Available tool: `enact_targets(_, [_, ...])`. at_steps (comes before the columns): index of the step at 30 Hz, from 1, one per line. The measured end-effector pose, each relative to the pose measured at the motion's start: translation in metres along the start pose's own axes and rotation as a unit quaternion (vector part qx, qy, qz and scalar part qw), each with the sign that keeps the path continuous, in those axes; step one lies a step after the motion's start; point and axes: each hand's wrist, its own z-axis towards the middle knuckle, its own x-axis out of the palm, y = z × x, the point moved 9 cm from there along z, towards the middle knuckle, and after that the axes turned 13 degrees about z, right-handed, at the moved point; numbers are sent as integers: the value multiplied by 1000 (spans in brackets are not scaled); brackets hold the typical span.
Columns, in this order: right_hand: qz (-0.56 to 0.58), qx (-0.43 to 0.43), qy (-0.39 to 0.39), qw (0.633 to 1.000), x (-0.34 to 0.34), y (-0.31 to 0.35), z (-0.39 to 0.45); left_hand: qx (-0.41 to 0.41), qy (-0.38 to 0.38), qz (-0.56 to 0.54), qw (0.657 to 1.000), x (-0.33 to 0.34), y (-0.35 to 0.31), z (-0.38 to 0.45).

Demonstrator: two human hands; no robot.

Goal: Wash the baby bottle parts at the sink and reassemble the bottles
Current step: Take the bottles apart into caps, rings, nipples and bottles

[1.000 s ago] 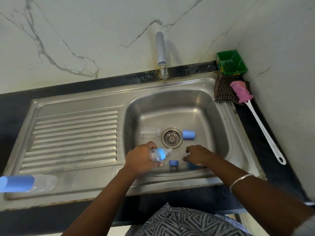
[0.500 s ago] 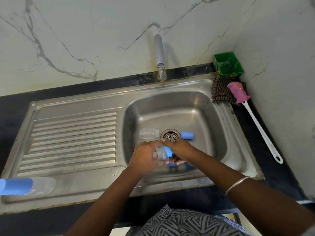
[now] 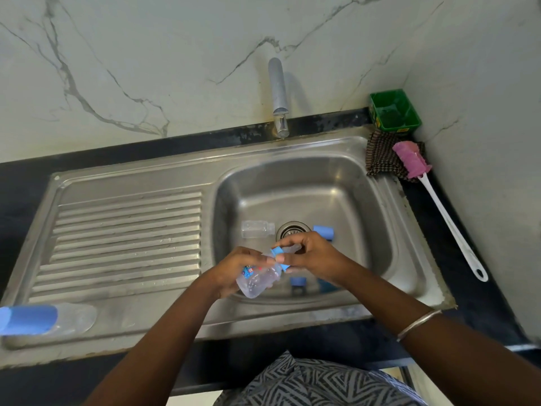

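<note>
Over the basin [image 3: 366,200], you are holding a bottle [image 3: 257,278].
Your left hand [image 3: 234,271] is gripping its body; your right hand [image 3: 314,257] is pinching its blue collar [image 3: 278,254], just before the drain [image 3: 292,230].

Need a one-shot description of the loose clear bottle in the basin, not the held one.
Start at the steel sink basin and find the round drain in its floor. Just left of it lies a small clear bottle, on its side, capless, untouched; the hands hold the other, which wears a blue collar.

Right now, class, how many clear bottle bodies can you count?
3: one in the left hand over the basin, one lying beside the drain, one capped on the drainboard. Hands may hide others.
</note>
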Motion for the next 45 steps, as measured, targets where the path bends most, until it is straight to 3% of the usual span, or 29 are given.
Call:
enact_targets(4, [20,-51,63,997,2,10,-4,-76,135,-100,983,17,7,-6])
enact_targets(10, [-7,-77,72,994,-5,8,-6,-198,186,-34,962,15,19,-9])
enact_targets(16, [-32,-66,-13,997,-39,3,-10,-208,121,-64,969,-13,21,-5])
enact_targets(19, [-139,-44,-59,988,-55,-1,-9,-182,-12,94,979,-39,20,12])
enact_targets(20, [-181,-33,-72,980,-58,-3,-8,-159,-73,198,964,-50,15,19])
enact_targets(22, [-238,-2,-108,965,-64,-8,-8,-101,-147,398,900,-56,0,28])
enact_targets(25, [-237,57,-172,955,-72,-19,-12,-94,-113,553,820,-41,3,36])
enact_targets(29, [-168,106,-203,959,-68,-32,-17,-95,-69,727,676,-24,14,47])
enact_targets(32, [-122,112,-205,965,-63,-34,-20,-87,-62,771,628,-19,23,50])
enact_targets(35, [-71,137,-210,965,-58,-38,-25,-75,-88,780,615,-25,24,49])
enact_targets(37, [-35,151,-221,963,-57,-39,-27,-46,-127,762,634,-26,16,48])
enact_targets(38, [-15,157,-225,962,-56,-40,-28,-21,-152,729,667,-26,9,47])
enact_targets(42, [72,168,-215,959,-44,-41,-27,72,-209,397,891,-14,-15,34])
enact_targets(45, [137,172,-216,951,-35,-40,-26,53,-176,141,973,6,-19,23])
